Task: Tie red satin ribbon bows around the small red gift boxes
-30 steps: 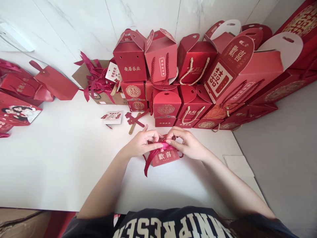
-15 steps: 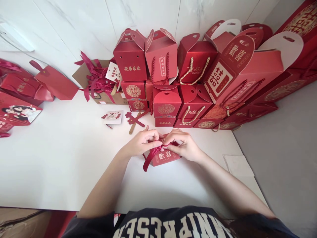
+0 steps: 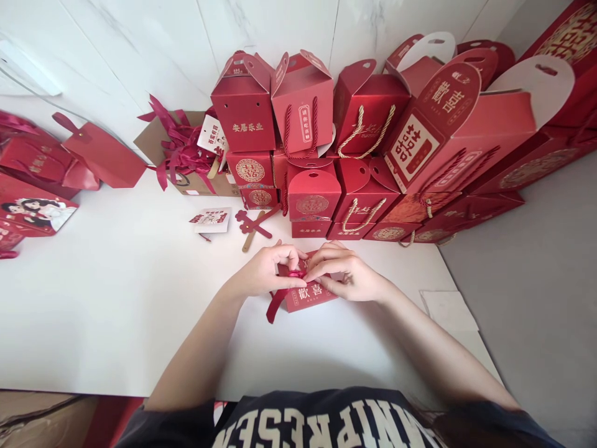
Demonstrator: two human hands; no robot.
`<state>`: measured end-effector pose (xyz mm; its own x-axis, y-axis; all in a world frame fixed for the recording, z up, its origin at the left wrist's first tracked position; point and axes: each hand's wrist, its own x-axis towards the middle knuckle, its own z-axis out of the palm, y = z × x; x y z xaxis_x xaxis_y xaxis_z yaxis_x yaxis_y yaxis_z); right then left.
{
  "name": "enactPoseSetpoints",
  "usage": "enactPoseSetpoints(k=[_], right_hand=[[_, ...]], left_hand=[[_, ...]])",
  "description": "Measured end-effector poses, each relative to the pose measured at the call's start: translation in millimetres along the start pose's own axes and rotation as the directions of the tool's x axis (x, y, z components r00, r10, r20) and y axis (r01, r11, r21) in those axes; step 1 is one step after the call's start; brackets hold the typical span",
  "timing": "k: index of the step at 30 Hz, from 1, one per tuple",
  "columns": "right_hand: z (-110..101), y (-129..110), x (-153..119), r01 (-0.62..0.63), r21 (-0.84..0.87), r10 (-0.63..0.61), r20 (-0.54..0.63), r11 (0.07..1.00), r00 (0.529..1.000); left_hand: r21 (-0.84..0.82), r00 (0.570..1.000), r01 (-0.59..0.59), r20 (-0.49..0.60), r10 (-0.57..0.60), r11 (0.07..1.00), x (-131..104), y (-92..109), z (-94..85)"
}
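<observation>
A small red gift box (image 3: 305, 303) with white Chinese characters lies on the white table under both hands. A dark red ribbon (image 3: 276, 306) crosses its top, one tail hanging over the box's left side. My left hand (image 3: 273, 269) is closed at the ribbon, thumb and fingers pinching near the middle of the box. From the other side my right hand (image 3: 347, 272) pinches the ribbon at the same spot, its fingertips almost meeting the left thumb. The fingers partly hide the ribbon's middle and the back of the box.
Stacked red gift boxes (image 3: 314, 193) stand behind the hands, against the tiled wall. An open carton (image 3: 200, 182) holds tangled ribbons. Nearby lie a white card (image 3: 217, 219) and crossed strips (image 3: 254, 229). More red boxes (image 3: 105, 155) sit at left; a white paper (image 3: 448, 310) lies right.
My right fingertips have shifted slightly left over the ribbon's middle. Ribbon that stuck out under the right hand no longer shows there. The left hand stays nearly in place.
</observation>
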<state>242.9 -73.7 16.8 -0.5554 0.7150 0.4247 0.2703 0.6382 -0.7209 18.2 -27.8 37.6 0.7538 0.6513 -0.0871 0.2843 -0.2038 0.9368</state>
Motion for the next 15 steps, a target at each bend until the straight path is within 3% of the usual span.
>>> enactPoseSetpoints(k=[3, 7, 11, 15], right_hand=[[1.9, -3.4, 1.2, -0.087, 0.017, 0.087, -0.019, 0.996, 0.996], [6.8, -3.9, 0.8, -0.181, 0.003, 0.181, -0.061, 0.983, 0.982], [9.1, -2.0, -0.7, -0.187, 0.008, 0.187, -0.069, 0.982, 0.980], [9.9, -0.4, -1.2, -0.191, 0.022, 0.192, -0.085, 0.981, 0.978]], left_hand=[[0.004, 1.000, 0.010, -0.003, -0.010, 1.000, -2.0, 3.7, 1.3], [0.129, 0.999, 0.032, -0.029, -0.028, 0.991, -5.3, 13.3, 4.2], [0.336, 0.995, -0.012, -0.085, 0.043, 0.942, -9.6, 23.2, 9.6], [0.421, 0.983, -0.009, -0.161, 0.085, 0.907, -15.4, 26.9, 19.4]])
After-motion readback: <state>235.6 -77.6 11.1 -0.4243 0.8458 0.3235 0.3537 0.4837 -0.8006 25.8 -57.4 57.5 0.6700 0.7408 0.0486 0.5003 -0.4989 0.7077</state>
